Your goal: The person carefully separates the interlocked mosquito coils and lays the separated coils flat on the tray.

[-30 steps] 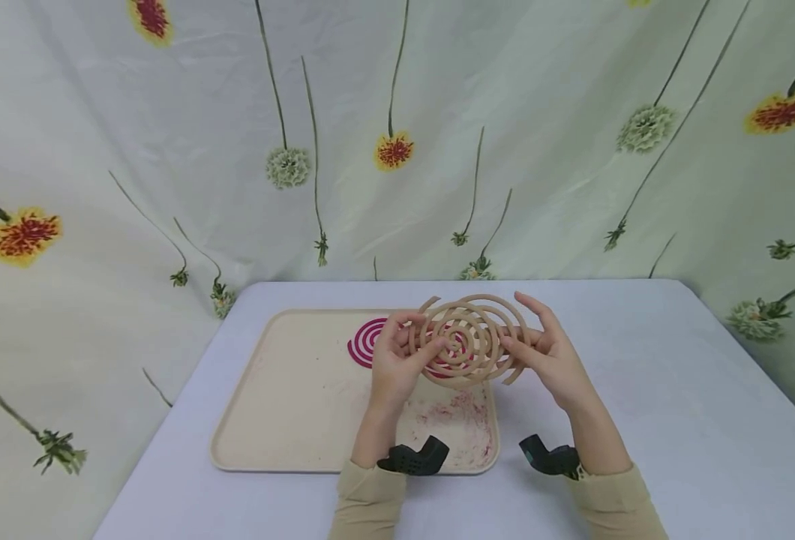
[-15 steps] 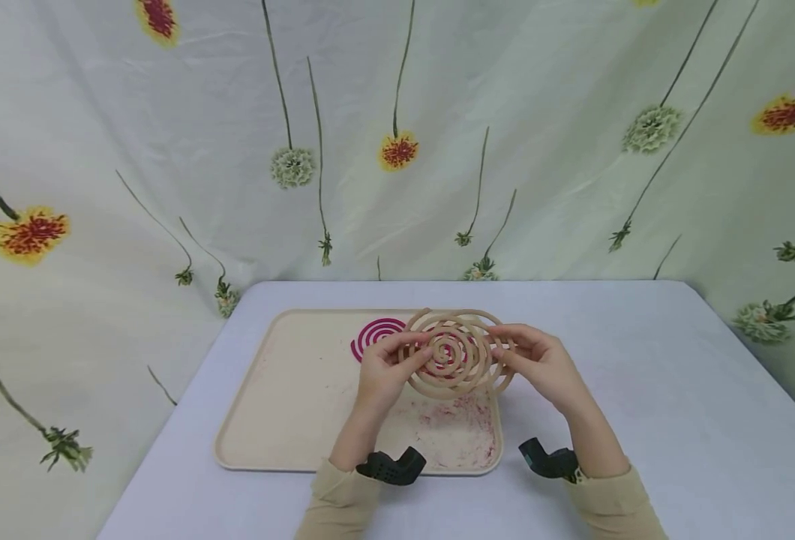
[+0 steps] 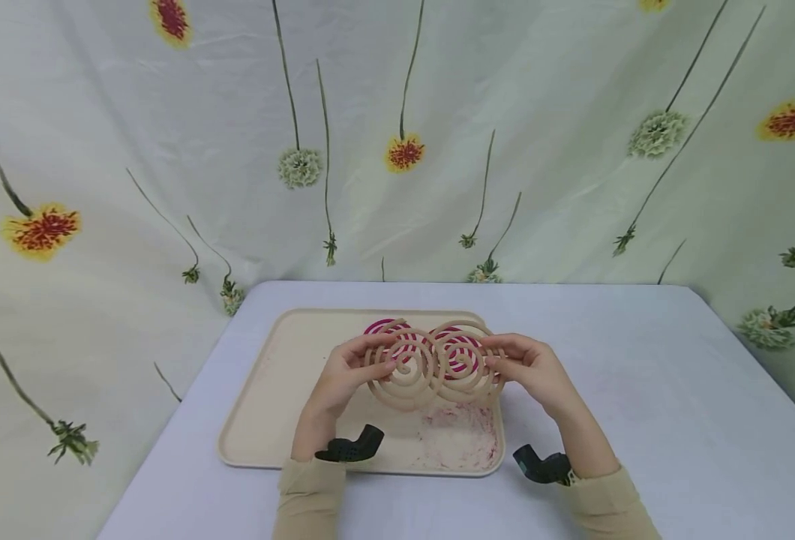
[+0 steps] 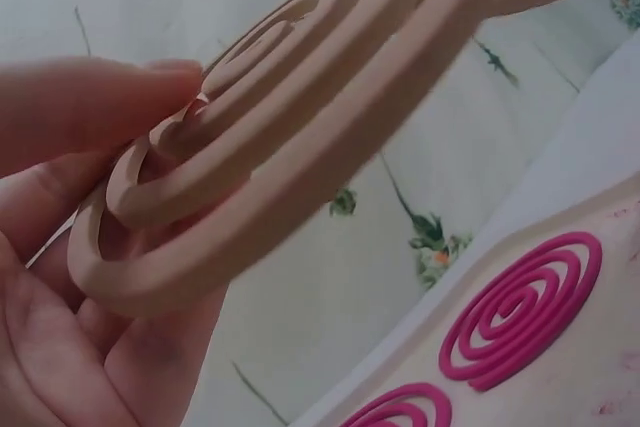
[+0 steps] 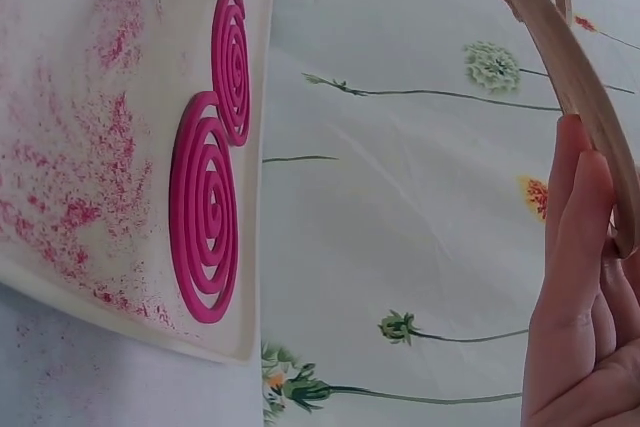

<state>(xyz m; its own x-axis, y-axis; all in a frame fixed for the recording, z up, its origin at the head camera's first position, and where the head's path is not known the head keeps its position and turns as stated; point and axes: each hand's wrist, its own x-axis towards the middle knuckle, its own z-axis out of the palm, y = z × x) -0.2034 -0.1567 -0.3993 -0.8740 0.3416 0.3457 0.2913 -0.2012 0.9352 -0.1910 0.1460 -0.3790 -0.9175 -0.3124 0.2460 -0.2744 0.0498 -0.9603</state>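
Two tan mosquito coils are held up over the tray, their spirals side by side and partly overlapping. My left hand pinches the left-hand coil between thumb and fingers. At the right, my other hand pinches the outer part of the right-hand coil. Whether the two coils are still linked where they overlap cannot be made out. Behind and below them, two magenta coils lie flat on the tray; the right wrist view shows a nearer coil and a farther coil, very close together.
The beige tray has a raised rim and a patch of magenta crumbs at its front right. It stands on a white table. A flower-patterned cloth hangs behind the table.
My left hand has moved left and a little down, drawing its coil sideways, so the spirals overlap less. The right hand has come slightly lower and left, its raised forefinger now bent onto the coil.
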